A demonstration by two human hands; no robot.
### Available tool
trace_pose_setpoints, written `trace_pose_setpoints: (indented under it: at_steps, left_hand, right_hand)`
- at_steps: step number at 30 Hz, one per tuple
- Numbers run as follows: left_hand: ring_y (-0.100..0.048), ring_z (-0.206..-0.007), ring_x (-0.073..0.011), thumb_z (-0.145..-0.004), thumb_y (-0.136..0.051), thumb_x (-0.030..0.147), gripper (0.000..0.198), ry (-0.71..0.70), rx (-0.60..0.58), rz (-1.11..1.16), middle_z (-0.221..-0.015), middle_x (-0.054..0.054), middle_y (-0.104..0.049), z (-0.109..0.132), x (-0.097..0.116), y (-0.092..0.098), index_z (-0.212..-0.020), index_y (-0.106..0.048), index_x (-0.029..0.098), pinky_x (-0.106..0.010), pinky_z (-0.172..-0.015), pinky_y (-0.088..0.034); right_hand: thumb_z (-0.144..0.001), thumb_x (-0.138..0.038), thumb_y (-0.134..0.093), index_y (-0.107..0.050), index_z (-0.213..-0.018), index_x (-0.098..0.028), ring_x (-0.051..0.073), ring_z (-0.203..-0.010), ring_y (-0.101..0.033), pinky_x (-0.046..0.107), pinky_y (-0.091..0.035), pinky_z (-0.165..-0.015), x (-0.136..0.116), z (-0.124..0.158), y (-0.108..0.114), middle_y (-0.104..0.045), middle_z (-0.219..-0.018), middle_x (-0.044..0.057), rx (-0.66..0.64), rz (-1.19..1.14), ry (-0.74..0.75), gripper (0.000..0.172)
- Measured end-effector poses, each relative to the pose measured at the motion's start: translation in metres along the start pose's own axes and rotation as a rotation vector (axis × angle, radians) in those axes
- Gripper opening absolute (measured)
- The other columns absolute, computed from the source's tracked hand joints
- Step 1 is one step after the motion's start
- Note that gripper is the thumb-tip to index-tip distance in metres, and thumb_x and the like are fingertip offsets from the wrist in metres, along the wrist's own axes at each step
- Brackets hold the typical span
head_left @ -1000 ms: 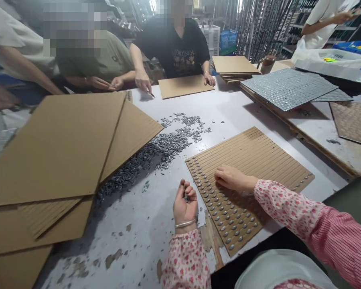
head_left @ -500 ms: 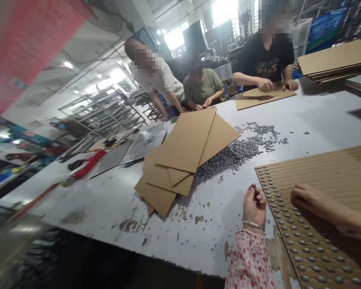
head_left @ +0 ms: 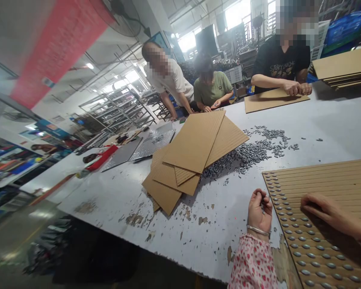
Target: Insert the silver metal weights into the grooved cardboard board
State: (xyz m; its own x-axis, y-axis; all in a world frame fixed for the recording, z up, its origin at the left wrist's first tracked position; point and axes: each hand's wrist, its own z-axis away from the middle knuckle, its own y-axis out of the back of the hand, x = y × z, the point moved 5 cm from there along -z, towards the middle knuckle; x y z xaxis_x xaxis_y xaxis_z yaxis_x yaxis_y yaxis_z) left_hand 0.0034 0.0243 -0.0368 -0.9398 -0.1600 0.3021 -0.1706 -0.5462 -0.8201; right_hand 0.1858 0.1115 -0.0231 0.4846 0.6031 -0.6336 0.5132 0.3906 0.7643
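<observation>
In the head view, my left hand (head_left: 259, 212) is palm up at the left edge of a ridged brown board (head_left: 343, 176). Its fingers curl closed around small silver oval pieces, only a glint of which shows. My right hand (head_left: 325, 210) is over the board, with its fingers bent down and pinched together near the grooves. Whatever lies between those fingertips is hidden. Rows of silver oval pieces (head_left: 311, 255) sit in the board's grooves along its left side and near end. The grooves farther right hold none that I can see.
A loose heap of silver oval pieces (head_left: 252, 154) spreads beyond the board. Left of it, several brown boards (head_left: 195, 140) lie stacked askew on the white table (head_left: 108, 204). Three people work across the table. More boards (head_left: 345, 66) are piled at far right.
My view has shifted, so everything appears farther right. Both my hands keep nearly the same place by the board. Across the table, the hands of the person in black have come together on their board.
</observation>
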Motion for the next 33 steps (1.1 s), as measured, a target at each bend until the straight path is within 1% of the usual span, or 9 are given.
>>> trace_pose_setpoints:
  at_steps: [3,5,9,12,18,29,33]
  left_hand:
    - [-0.052,-0.059,-0.0054,-0.075,-0.062,0.01,0.007,-0.014,-0.007,0.001,-0.076,-0.005,-0.057,0.0,0.001,-0.001,-0.08,-0.066,0.012,-0.013,-0.05,-0.043]
    - [-0.052,-0.059,-0.0048,-0.074,-0.064,0.01,0.009,-0.02,-0.001,0.004,-0.076,-0.005,-0.057,-0.001,0.002,0.0,-0.083,-0.066,0.011,-0.013,-0.051,-0.044]
    - [-0.051,-0.056,-0.0034,-0.073,-0.066,0.012,0.01,-0.039,0.03,0.02,-0.075,-0.004,-0.058,-0.003,0.002,0.004,-0.082,-0.065,0.012,-0.012,-0.049,-0.043]
    - [-0.049,-0.053,-0.0032,-0.073,-0.067,0.015,0.009,-0.039,0.044,0.025,-0.072,-0.002,-0.056,-0.004,0.001,0.007,-0.081,-0.065,0.012,-0.011,-0.045,-0.041]
    - [-0.05,-0.053,-0.0037,-0.072,-0.067,0.014,0.009,-0.029,0.063,0.036,-0.071,-0.002,-0.056,-0.004,0.001,0.006,-0.081,-0.064,0.013,-0.012,-0.045,-0.042]
    - [-0.05,-0.054,-0.0039,-0.074,-0.063,0.011,0.006,0.003,0.067,0.068,-0.072,-0.003,-0.056,-0.005,0.001,0.008,-0.08,-0.064,0.012,-0.013,-0.046,-0.042]
    - [-0.049,-0.053,-0.0038,-0.074,-0.063,0.011,0.006,0.002,0.08,0.068,-0.072,-0.003,-0.056,-0.004,0.002,0.008,-0.08,-0.064,0.013,-0.013,-0.045,-0.041]
  right_hand:
    - [-0.087,-0.042,-0.042,-0.056,-0.079,-0.028,0.019,-0.077,-0.057,0.033,-0.045,-0.071,0.004,0.0,-0.009,-0.058,-0.083,0.015,-0.151,-0.067,-0.012,0.021]
    - [-0.087,-0.042,-0.043,-0.056,-0.08,-0.027,0.02,-0.079,-0.057,0.034,-0.044,-0.073,0.007,0.0,-0.01,-0.058,-0.084,0.015,-0.162,-0.072,-0.027,0.022]
    - [-0.087,-0.042,-0.041,-0.057,-0.081,-0.022,0.021,-0.08,-0.056,0.034,-0.044,-0.074,0.008,0.0,-0.011,-0.06,-0.084,0.009,-0.157,-0.081,-0.051,0.027]
    - [-0.087,-0.041,-0.041,-0.058,-0.08,-0.02,0.02,-0.079,-0.055,0.032,-0.044,-0.073,0.003,-0.001,-0.008,-0.061,-0.083,0.006,-0.14,-0.089,-0.056,0.028]
    - [-0.087,-0.04,-0.041,-0.058,-0.077,-0.021,0.02,-0.076,-0.056,0.031,-0.045,-0.071,-0.007,-0.002,-0.004,-0.061,-0.079,0.007,-0.123,-0.086,-0.043,0.028]
    - [-0.086,-0.042,-0.043,-0.057,-0.075,-0.02,0.02,-0.073,-0.055,0.03,-0.045,-0.068,-0.004,-0.002,-0.008,-0.061,-0.077,0.007,-0.092,-0.096,-0.038,0.028]
    - [-0.086,-0.041,-0.044,-0.057,-0.076,-0.021,0.019,-0.074,-0.055,0.03,-0.045,-0.069,-0.001,-0.002,-0.009,-0.061,-0.078,0.007,-0.096,-0.113,-0.028,0.026]
